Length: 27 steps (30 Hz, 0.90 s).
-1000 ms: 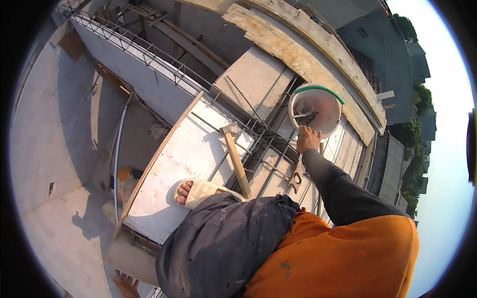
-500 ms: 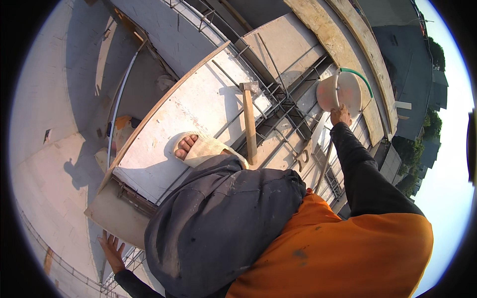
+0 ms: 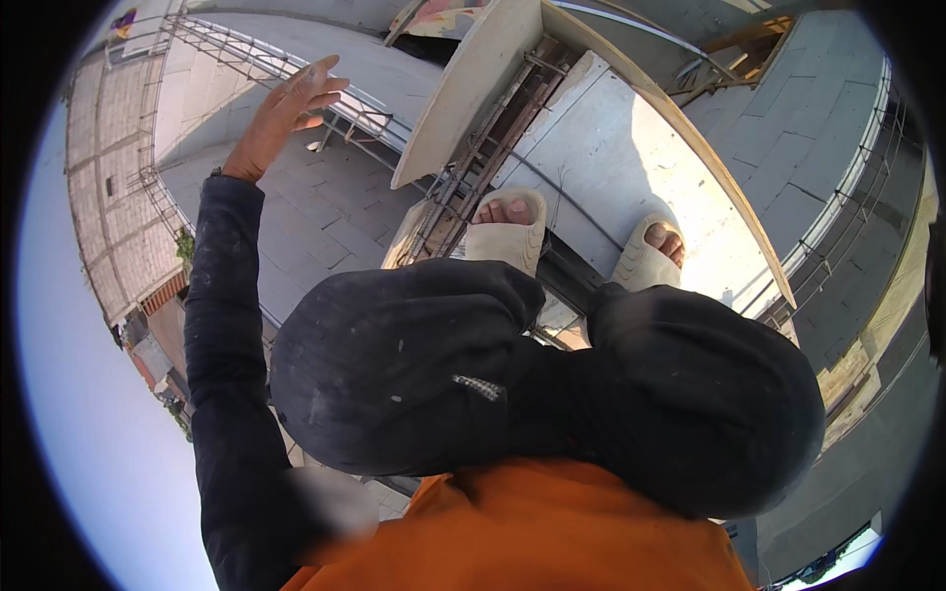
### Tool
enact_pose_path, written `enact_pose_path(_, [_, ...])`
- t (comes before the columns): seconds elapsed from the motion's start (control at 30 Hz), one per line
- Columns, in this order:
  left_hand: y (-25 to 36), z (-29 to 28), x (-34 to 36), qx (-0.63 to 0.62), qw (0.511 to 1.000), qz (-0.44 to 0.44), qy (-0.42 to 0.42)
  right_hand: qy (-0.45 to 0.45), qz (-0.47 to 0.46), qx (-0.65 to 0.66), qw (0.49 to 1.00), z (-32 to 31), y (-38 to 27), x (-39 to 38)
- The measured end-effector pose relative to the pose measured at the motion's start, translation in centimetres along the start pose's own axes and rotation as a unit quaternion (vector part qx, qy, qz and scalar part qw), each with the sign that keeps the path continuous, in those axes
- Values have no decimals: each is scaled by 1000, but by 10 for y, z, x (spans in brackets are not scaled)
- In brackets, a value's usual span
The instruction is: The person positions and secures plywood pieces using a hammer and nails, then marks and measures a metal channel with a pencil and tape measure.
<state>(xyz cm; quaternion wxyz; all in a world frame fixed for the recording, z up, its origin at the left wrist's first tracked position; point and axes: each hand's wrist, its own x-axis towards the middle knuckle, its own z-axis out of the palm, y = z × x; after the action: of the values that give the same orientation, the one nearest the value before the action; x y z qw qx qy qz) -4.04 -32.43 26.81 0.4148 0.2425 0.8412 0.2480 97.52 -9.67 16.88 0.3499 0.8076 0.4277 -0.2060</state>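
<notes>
My left hand is held out in the air at the upper left. Its fingers are stretched out and nothing is in it. Behind the fingertips runs a long steel rebar cage, but whether they touch it I cannot tell. Nearest to the hand on its right is the curved grey formwork board. My right hand is out of view. Below, my feet in cream slide sandals stand on a white panel and beside its dark gap.
A thin curved plywood edge borders the white panel on the right. Rusty rebar lies in the slot between panel and board. Lower grey paved surfaces drop away on both sides. A block wall stands at the far left.
My view has swung round to the left. My left hand has come up and outward, still with spread fingers. My right hand, the pale bucket it touched and the hammer are out of view.
</notes>
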Motion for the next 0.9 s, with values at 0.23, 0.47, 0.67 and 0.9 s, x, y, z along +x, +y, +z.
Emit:
enact_pose_path(0.23, [-125,14,-226,-70,935,5,348,-62,-245,-121,960,-221,-307,23])
enact_pose_path(0.47, [-199,180,-462,-164,748,-293,573,-41,-534,-254,805,-305,-692,-166])
enact_pose_path(0.67, [-191,400,-486,-267,718,-489,417,5,-684,-325,653,-222,-796,-374])
enact_pose_path(0.9, [-149,559,-343,-129,870,-415,232,-141,-716,-406,550,-81,-712,-435])
